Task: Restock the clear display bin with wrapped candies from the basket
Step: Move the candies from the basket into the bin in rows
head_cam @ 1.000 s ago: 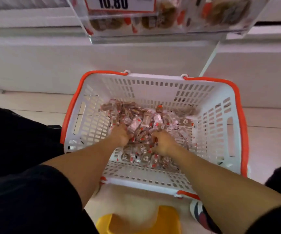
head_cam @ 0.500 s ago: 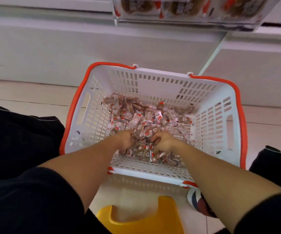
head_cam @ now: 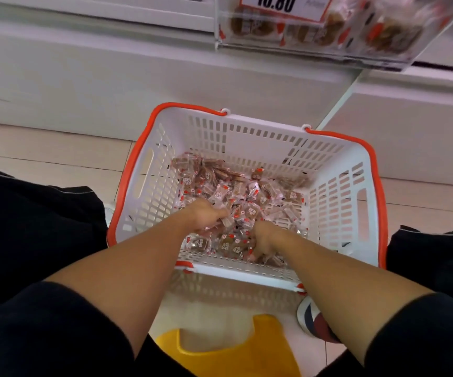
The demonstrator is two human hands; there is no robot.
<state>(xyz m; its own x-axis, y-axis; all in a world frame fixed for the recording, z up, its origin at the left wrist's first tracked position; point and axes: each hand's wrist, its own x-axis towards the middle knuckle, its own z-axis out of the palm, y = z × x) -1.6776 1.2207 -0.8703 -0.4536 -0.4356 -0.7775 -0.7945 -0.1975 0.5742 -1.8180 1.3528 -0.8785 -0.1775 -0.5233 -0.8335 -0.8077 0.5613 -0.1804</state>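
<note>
A white plastic basket (head_cam: 339, 202) with an orange rim stands on the floor in front of me. Its bottom holds a heap of wrapped candies (head_cam: 236, 194), clear wrappers with brown sweets and red marks. Both my hands are down in the heap at the near side. My left hand (head_cam: 206, 214) has its fingers curled around several candies. My right hand (head_cam: 264, 240) curls down into candies near the basket's near wall. The clear display bin (head_cam: 315, 25) hangs above at the top of the view, with a price label reading 10.80 and wrapped sweets inside.
A white shelf base (head_cam: 111, 85) runs behind the basket. A yellow stool (head_cam: 230, 349) sits below between my legs, and a shoe (head_cam: 315, 319) shows beside it. My dark trousers fill both lower corners.
My hands have drawn apart and back toward the basket's near side, gathering candies. My view has tilted up a little, so the bin's price label shows again.
</note>
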